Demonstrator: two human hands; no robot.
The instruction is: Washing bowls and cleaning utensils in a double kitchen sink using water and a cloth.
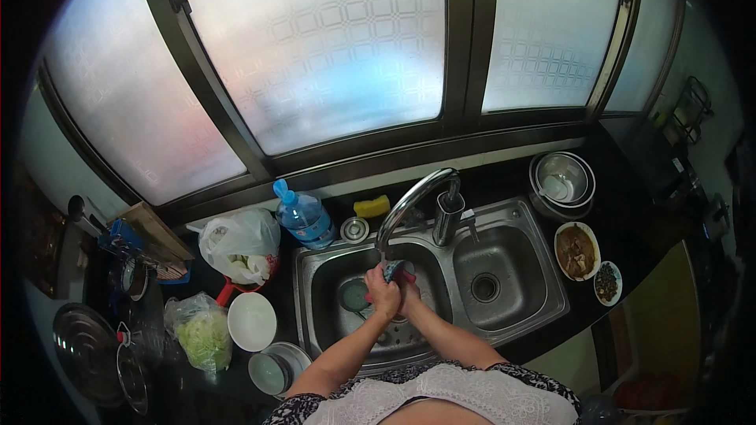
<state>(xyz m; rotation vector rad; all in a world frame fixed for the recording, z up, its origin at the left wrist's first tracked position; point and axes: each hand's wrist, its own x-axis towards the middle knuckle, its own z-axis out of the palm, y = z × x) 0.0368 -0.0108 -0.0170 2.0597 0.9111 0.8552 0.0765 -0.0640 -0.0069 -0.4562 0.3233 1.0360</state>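
Note:
Under the chrome faucet (416,203), over the left sink basin (331,265), my left hand (384,292) closes on a small bowl with a dark blue pattern (392,271). Close against it, my right hand (409,294) grips the same bowl from the right. A pinkish-red cloth or sponge (409,276) shows at the bowl and by my left hand; its exact shape is hidden by the fingers. Water appears to run from the spout onto the bowl. A greenish bowl (354,295) lies in the basin left of my hands, with a utensil handle beside it.
Left of the sink stand a white bowl (252,321), stacked bowls (270,373), bagged lettuce (204,336) and a red-handled pan (227,292). A water bottle (307,221) and yellow sponge (372,206) sit behind. Rightward are steel bowls (564,180) and two food dishes (577,251).

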